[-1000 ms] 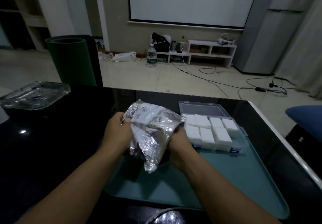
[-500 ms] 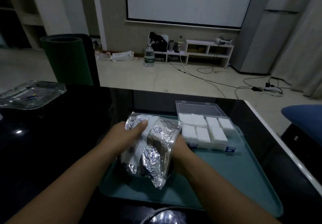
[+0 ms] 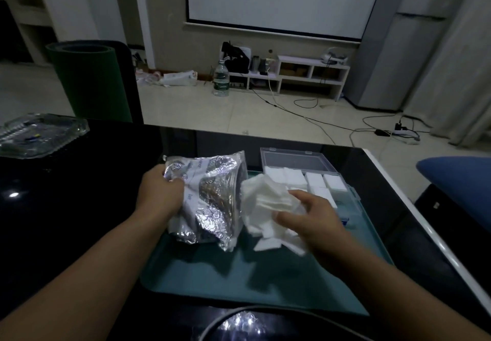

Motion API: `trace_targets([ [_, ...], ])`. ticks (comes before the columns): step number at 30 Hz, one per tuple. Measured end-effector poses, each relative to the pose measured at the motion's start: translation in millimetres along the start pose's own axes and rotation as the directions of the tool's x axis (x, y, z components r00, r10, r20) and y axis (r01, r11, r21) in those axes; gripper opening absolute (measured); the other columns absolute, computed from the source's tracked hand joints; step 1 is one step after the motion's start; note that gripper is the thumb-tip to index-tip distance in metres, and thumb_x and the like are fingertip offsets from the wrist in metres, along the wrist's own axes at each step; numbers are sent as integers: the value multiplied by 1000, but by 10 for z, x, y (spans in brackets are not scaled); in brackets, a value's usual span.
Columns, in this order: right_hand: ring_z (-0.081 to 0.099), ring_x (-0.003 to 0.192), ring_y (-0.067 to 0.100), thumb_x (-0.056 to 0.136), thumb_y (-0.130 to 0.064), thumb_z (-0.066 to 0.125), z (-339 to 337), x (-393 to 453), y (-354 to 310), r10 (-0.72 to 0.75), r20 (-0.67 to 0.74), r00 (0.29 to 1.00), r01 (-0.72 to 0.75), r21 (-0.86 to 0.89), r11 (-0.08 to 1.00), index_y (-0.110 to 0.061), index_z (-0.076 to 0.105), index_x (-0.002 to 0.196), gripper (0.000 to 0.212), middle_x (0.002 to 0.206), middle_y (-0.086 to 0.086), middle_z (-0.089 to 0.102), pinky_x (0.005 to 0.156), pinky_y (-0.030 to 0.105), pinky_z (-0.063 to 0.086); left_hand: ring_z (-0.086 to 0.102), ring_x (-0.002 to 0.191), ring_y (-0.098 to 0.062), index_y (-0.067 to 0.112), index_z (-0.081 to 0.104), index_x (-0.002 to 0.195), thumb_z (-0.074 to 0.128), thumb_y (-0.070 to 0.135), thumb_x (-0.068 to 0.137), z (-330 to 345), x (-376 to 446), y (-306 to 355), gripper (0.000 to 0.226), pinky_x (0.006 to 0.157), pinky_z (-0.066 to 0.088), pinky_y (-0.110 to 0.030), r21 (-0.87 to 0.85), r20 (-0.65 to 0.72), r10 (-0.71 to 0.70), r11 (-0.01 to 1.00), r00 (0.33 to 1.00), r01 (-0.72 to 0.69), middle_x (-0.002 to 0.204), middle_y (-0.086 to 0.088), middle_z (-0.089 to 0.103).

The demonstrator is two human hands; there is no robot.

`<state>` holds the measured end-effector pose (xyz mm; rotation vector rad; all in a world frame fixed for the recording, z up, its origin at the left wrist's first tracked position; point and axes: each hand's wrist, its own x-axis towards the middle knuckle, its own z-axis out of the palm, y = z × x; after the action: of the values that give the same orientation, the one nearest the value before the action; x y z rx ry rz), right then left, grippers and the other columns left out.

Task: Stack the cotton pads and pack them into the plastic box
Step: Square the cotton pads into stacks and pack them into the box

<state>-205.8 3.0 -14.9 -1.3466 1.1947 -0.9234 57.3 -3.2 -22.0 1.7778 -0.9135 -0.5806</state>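
Head view: our left hand (image 3: 159, 194) grips the foil bag (image 3: 210, 197) mid-frame, our right hand (image 3: 310, 218) holds loose cotton pads (image 3: 263, 197) before the plastic box (image 3: 305, 178) on the tray (image 3: 239, 274).

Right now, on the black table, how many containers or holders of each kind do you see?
Foil bag, held by the left hand: 1
Plastic box, lid open, pads inside: 1
Teal tray: 1
Glass dish: 1
Total: 4
The loose pads in the right hand are too bunched to count.
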Motion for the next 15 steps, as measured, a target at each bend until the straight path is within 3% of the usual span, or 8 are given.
trace_targets([
  [3, 73, 82, 28, 79, 3, 72, -290, -162, 45, 8, 19, 1000, -7, -43, 999, -11, 68, 104, 29, 92, 12, 74, 66, 36, 58, 66, 87, -30, 15, 67, 96, 60, 17, 85, -11, -6, -46, 13, 85, 55, -43, 100, 51, 12, 995, 999, -17, 90, -5, 69],
  [6, 72, 81, 20, 78, 2, 74, -500, -247, 120, 0, 65, 998, 11, -176, 984, -13, 69, 102, 28, 90, 7, 75, 66, 29, 54, 66, 91, -29, 21, 65, 108, 60, 46, 80, -3, -60, 9, 38, 85, 53, -42, 219, 127, 71, 971, 989, -98, 97, -1, 70],
  [9, 67, 78, -1, 77, -1, 76, -622, -264, 159, -12, 169, 985, 84, -426, 901, -15, 68, 103, 30, 91, -5, 72, 72, 15, 48, 58, 114, -36, 16, 48, 135, 57, 59, 86, 54, -98, 79, 67, 96, 47, -46, 355, 81, 134, 922, 988, -154, 128, -11, 61],
  [11, 64, 83, -8, 79, -9, 77, -688, -280, 150, 4, 251, 968, 129, -513, 849, -19, 67, 106, 31, 95, -11, 71, 74, 10, 46, 41, 132, -40, 10, 33, 147, 51, 56, 92, 61, -189, 197, 74, 107, 35, -52, 492, -11, 297, 833, 955, -254, 147, -19, 42],
  [13, 60, 101, -8, 77, -27, 80, -812, -282, 164, -5, 263, 965, 167, -596, 786, -27, 62, 120, 46, 115, -16, 65, 85, 11, 45, 40, 131, -40, 9, 42, 142, 47, 48, 93, 95, -380, 344, 64, 106, 33, -53, 518, 18, 583, 689, 812, -506, 145, -20, 42],
  [15, 51, 117, -5, 73, -48, 78, -941, -287, 170, -30, 224, 974, 180, -689, 702, -37, 52, 132, 65, 131, -21, 52, 96, 18, 44, 47, 126, -36, 10, 55, 132, 48, 40, 88, 206, -658, 416, 53, 104, 36, -47, 437, 175, 781, 484, 599, -758, 139, -16, 50],
])
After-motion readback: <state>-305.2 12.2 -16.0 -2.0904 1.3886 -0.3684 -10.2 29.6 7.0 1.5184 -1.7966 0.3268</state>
